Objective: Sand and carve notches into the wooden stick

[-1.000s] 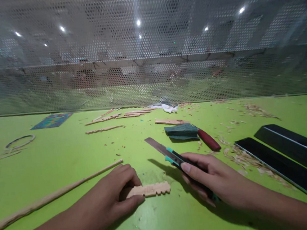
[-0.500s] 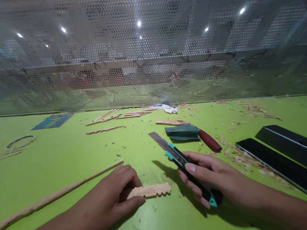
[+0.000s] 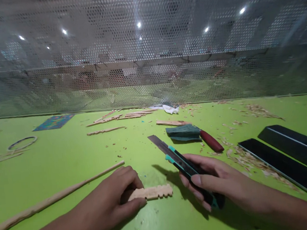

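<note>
My left hand (image 3: 124,193) is closed on a notched wooden piece (image 3: 158,191), pinned low against the green table. Its right end, cut with small notches along the edges, sticks out past my thumb; the left part is hidden under my palm. In my right hand (image 3: 214,178) is a black and teal utility knife (image 3: 183,162), raised over the table with its blade out and pointing up and to the left. The blade stays apart from the wood. A long wooden stick (image 3: 58,194) lies just left of my left hand.
Beyond the knife lie a red-handled tool (image 3: 211,141) wrapped in dark green material and a flat wooden strip (image 3: 172,122). Several carved sticks (image 3: 106,130) lie further back. Wood shavings (image 3: 251,161) and two dark objects (image 3: 289,167) are at right. A perforated screen (image 3: 149,68) borders the back.
The utility knife has turned slightly in my right hand, and the thumb has shifted a little along its handle. My left hand keeps the wooden piece in nearly the same place.
</note>
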The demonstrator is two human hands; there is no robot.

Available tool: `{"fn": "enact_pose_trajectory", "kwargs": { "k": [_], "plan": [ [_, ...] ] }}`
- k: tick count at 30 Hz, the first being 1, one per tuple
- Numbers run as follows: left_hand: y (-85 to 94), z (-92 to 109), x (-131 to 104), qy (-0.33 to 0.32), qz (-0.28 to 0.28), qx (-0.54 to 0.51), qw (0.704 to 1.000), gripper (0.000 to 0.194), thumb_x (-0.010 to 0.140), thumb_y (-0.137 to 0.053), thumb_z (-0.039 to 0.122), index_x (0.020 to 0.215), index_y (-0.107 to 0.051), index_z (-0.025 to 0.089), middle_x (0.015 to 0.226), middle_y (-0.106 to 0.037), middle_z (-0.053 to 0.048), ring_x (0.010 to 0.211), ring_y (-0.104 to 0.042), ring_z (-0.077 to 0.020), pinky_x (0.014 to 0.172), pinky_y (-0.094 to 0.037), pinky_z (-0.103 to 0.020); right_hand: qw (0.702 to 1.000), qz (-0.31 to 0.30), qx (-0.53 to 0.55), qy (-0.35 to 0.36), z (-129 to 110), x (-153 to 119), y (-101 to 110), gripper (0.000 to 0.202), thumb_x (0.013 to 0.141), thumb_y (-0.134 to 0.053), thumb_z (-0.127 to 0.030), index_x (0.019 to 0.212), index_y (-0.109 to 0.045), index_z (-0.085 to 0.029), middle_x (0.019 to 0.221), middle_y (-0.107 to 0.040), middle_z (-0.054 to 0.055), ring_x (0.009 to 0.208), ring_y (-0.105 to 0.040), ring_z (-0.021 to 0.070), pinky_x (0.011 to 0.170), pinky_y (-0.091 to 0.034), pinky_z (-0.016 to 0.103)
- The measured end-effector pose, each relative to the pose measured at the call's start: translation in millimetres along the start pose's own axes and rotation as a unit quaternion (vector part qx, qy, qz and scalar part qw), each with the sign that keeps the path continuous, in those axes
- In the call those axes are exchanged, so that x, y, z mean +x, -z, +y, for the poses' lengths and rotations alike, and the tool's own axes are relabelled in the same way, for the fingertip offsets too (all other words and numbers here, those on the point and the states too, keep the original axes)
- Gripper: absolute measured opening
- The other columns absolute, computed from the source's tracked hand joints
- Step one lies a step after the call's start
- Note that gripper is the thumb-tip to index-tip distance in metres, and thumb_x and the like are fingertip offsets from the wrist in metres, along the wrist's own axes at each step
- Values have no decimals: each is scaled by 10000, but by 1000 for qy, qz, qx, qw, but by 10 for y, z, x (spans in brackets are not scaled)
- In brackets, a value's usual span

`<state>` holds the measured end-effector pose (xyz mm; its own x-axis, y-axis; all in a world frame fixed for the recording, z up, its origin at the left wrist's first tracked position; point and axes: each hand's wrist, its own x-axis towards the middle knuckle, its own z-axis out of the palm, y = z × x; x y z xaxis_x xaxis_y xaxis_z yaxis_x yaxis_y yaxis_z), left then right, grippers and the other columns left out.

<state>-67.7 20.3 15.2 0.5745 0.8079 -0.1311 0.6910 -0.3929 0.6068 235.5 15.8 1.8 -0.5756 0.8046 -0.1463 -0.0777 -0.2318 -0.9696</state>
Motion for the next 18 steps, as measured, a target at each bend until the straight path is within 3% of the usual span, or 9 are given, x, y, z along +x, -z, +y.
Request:
{"fn": "enact_pose_trajectory", "kwargs": {
  "k": [5, 12, 18],
  "plan": [
    [-7, -14, 3, 0, 6, 2, 1000, 82, 955, -600, 295, 949, -601, 213, 906, -601, -8, 817, -529, -199, 705, -369, -302, 1000, -11, -24, 11, -23, 25, -25, 463, 1024, -681, -457, 1362, -595, -152, 885, -618, 31, 654, -575, 92, 589, -540, 221],
    [-16, -30, -5, 2, 8, 0, 1000, 63, 942, -604, 275, 957, -614, 214, 917, -611, -9, 813, -537, -194, 693, -373, -294, 1000, -12, 9, 10, -61, 19, -22, 382, 1023, -688, -449, 1215, -629, -124, 698, -517, -46, 538, -444, 53, 478, -423, 155],
    [1, 7, -14, 9, 8, -21, 1000, 106, 953, -620, 319, 961, -626, 213, 907, -615, -10, 793, -534, -188, 663, -378, -286, 999, -31, 40, -14, -49, 6, -17, 451, 1019, -690, -465, 1313, -589, -140, 668, -500, -62, 490, -411, 46, 457, -395, 158]
  ]
}}
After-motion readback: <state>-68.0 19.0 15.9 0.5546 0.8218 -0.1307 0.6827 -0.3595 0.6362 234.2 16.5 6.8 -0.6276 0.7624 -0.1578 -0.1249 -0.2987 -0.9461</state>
